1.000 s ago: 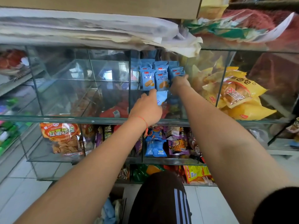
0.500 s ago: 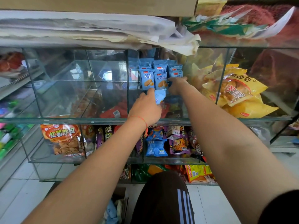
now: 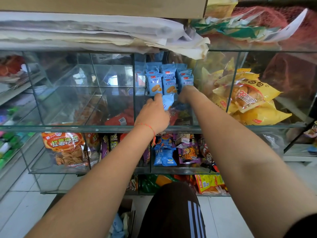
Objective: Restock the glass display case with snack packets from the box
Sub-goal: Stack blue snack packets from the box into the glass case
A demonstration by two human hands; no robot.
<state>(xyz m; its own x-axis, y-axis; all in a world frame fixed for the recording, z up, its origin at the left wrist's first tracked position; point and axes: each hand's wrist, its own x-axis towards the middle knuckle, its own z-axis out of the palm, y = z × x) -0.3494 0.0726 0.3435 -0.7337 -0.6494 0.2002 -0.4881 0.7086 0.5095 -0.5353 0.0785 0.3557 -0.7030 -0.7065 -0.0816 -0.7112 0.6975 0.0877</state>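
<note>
Several blue snack packets (image 3: 169, 81) stand upright in rows in the middle compartment of the glass display case (image 3: 96, 129). Both my arms reach into that compartment. My left hand (image 3: 152, 114) holds one more blue packet (image 3: 168, 101), tilted, just below the front row. My right hand (image 3: 186, 94) is at the bottom of the rightmost packet (image 3: 186, 80) with its fingers curled; whether they grip it is hidden. The cardboard box (image 3: 126, 219) sits on the floor by my knee, with pale blue packets showing inside.
Yellow bread bags (image 3: 252, 100) fill the compartment to the right. A glass divider (image 3: 133, 93) bounds the bare left compartment. Folded paper and a carton (image 3: 103, 31) overhang the top. Lower shelves hold orange crisps (image 3: 66, 148) and mixed snacks.
My right hand has dropped from the front of the rightmost packet to its bottom edge. My left hand has stayed nearly still with its packet.
</note>
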